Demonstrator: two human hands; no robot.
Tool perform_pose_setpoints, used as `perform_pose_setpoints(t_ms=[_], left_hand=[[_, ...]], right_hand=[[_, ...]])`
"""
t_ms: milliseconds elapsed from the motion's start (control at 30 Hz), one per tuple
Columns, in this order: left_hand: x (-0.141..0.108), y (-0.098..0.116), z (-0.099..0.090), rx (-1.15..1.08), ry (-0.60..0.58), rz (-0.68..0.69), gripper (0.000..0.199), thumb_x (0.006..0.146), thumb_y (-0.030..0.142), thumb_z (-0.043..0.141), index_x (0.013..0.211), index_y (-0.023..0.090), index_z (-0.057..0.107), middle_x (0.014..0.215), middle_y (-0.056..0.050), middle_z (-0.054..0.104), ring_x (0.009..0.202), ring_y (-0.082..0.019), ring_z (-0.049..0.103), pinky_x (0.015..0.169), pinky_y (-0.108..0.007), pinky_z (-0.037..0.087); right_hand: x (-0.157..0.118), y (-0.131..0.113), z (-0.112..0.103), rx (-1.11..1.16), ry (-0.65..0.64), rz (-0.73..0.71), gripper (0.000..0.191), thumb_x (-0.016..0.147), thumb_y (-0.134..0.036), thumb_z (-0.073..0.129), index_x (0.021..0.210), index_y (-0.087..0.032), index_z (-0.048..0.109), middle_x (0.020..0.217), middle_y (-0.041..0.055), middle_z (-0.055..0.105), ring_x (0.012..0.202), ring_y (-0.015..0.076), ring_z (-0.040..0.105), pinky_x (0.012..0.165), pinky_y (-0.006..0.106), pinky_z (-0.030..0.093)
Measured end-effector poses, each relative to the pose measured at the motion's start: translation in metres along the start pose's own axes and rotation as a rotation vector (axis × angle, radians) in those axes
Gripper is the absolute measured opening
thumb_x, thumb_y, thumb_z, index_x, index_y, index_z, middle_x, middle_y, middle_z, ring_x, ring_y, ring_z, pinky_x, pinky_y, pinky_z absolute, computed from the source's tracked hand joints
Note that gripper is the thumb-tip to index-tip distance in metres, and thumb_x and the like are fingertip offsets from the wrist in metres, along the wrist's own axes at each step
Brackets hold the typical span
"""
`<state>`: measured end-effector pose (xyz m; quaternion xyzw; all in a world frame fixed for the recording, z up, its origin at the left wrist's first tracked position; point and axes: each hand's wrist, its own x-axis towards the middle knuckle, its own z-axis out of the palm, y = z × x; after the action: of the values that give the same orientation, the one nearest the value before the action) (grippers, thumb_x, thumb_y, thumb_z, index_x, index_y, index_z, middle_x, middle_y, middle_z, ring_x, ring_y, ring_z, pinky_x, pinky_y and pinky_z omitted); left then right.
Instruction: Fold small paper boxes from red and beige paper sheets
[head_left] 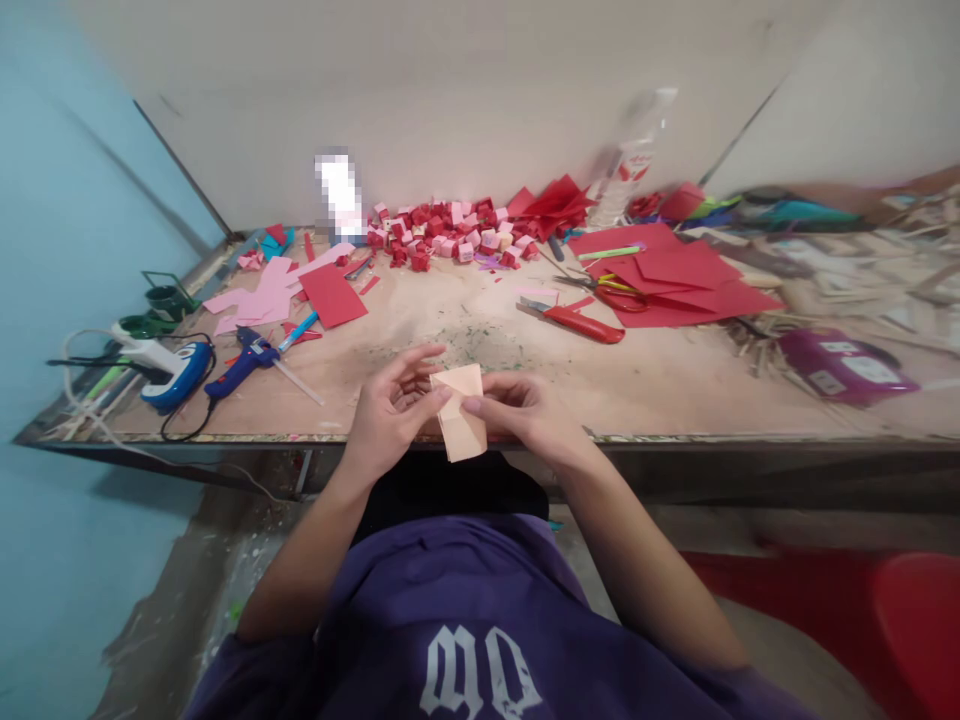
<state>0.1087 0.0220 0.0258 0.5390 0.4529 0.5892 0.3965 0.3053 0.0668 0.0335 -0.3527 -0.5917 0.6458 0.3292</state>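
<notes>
A small piece of folded, cream-coloured paper (466, 432) is held between my two hands, just above the table's front edge. My left hand (397, 405) pinches its left side, thumb on the near face and the other fingers curled loosely. From the right, my right hand (521, 408) grips it with the thumb pressed on the front; its other fingers are partly hidden behind the paper. Fold lines and a slanted flap show on the upper part. Beyond my hands, dark green specks (480, 345) are scattered over the wooden tabletop (420, 310).
At the back lies a heap of small red and pink paper cubes (450, 235). A red-handled utility knife (577, 322), scissors (619, 295) and red paper sheets (690, 280) lie right; a purple device (844, 368) sits further right. Left are a glue gun (244, 362), power strip (176, 378) and pink paper (262, 290).
</notes>
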Motion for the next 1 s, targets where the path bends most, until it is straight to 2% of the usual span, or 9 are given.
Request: perform_pose_setpoints(t_ms=[67,133,200,467,733,833,1000], left_hand=[[0.0018,-0.0022,0.0013,0.015,0.009,-0.045,0.028,0.084,0.042,0.081,0.1,0.019,0.078,0.084,-0.003,0.076,0.072,-0.016,0.07,0.067,-0.026,0.058],[0.0024,-0.0025,0.0019,0.032,-0.004,-0.088,0.032,0.085,0.05,0.079,0.081,0.018,0.076,0.069,-0.001,0.07,0.059,-0.014,0.063,0.056,-0.024,0.054],[0.0021,-0.0018,0.0021,0.042,-0.015,-0.094,0.036,0.086,0.052,0.078,0.075,0.018,0.074,0.063,0.0,0.066,0.055,-0.012,0.06,0.052,-0.023,0.052],[0.0001,-0.0053,-0.0003,0.074,-0.027,-0.08,0.034,0.092,0.05,0.074,0.078,0.018,0.075,0.063,0.0,0.067,0.057,-0.013,0.061,0.054,-0.023,0.052],[-0.0008,-0.0067,-0.0013,0.07,-0.044,-0.098,0.033,0.094,0.048,0.072,0.079,0.019,0.074,0.066,0.0,0.065,0.059,-0.013,0.06,0.056,-0.023,0.05],[-0.0011,-0.0058,-0.0011,0.079,-0.045,-0.082,0.033,0.094,0.047,0.071,0.078,0.019,0.073,0.066,0.0,0.065,0.059,-0.013,0.06,0.054,-0.022,0.049],[-0.0018,-0.0078,-0.0017,0.065,-0.076,-0.098,0.033,0.095,0.048,0.071,0.079,0.019,0.073,0.067,0.0,0.065,0.06,-0.013,0.061,0.055,-0.023,0.049]], right_hand=[[0.0012,0.0012,-0.0003,-0.005,0.013,-0.005,0.031,0.078,-0.046,0.088,0.09,-0.018,0.081,0.074,0.0016,0.074,0.059,0.013,0.061,0.053,0.024,0.045],[0.0024,0.002,-0.0003,-0.004,0.023,-0.008,0.032,0.077,-0.047,0.088,0.09,-0.018,0.081,0.077,0.0025,0.075,0.061,0.0138,0.063,0.054,0.024,0.047],[0.003,0.0024,0.0,-0.002,0.034,-0.012,0.033,0.077,-0.047,0.088,0.091,-0.018,0.082,0.081,0.0037,0.077,0.065,0.0148,0.065,0.057,0.024,0.05],[0.0018,0.0023,0.0013,-0.042,0.037,-0.005,0.033,0.079,-0.047,0.086,0.092,-0.018,0.081,0.077,0.0035,0.076,0.062,0.0158,0.066,0.057,0.027,0.052],[0.0018,0.0031,0.0015,-0.078,0.05,-0.01,0.034,0.078,-0.049,0.087,0.091,-0.018,0.08,0.08,0.0048,0.076,0.067,0.0172,0.067,0.057,0.027,0.052],[0.001,0.0009,0.0025,-0.092,0.046,-0.03,0.035,0.08,-0.052,0.085,0.085,-0.018,0.078,0.073,0.0026,0.071,0.062,0.0142,0.061,0.056,0.025,0.047],[-0.0009,-0.0025,0.0034,-0.083,0.039,-0.051,0.044,0.084,-0.056,0.08,0.066,-0.018,0.065,0.058,-0.0033,0.051,0.051,0.0093,0.042,0.048,0.024,0.033]])
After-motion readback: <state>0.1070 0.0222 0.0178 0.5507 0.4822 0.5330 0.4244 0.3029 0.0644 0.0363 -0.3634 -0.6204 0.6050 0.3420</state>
